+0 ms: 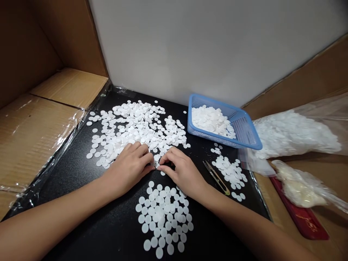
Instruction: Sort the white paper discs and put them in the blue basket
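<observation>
My left hand (pixel 130 167) and my right hand (pixel 181 170) meet at the middle of a black table (pixel 81 174), fingertips pinched together over a small white disc (pixel 157 166) at the near edge of a big heap of white discs (pixel 136 127). Both hands have their fingers curled and pressed together. Below the hands lies a smaller flat patch of white discs (pixel 164 214). Another small group of discs (pixel 230 173) lies to the right of my right hand.
A blue plastic basket (pixel 244 134) holding discs stands at the back right. Small thread snips (pixel 216 177) lie beside my right hand. Clear bags of white pieces (pixel 293 134) and a red object (pixel 301 217) rest on cardboard at right. Cardboard flaps (pixel 40 119) border the left.
</observation>
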The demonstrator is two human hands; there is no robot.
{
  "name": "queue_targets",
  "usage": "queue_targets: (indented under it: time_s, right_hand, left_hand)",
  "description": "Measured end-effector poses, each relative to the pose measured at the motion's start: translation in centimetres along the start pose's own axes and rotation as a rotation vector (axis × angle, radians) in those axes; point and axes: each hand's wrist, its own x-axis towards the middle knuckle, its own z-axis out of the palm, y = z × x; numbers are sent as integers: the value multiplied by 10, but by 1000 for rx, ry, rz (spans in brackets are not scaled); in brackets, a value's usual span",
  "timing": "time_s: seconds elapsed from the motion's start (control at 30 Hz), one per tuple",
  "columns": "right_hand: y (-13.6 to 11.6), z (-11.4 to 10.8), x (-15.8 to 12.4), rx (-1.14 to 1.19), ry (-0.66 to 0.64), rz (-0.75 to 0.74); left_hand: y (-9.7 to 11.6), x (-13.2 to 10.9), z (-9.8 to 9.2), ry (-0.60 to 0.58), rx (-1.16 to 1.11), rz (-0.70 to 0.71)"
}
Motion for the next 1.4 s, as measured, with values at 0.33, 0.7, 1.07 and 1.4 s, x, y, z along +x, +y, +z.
queue_targets:
  time_s: [0.33, 0.7, 1.07, 1.4]
  right_hand:
    - [10, -25, -6, 87, 1, 103]
    - [4, -9, -8, 92, -53, -26]
    - [-1, -16, -5, 121, -83, 7]
    - [5, -3, 12, -1, -48, -104]
  left_hand:
    - [4, -5, -6, -34, -8, 101]
    - [-6, -10, -15, 33, -254, -91]
    - [-11, -8, -16, 26, -234, -161]
    - [-10, -8, -17, 9, -218, -162]
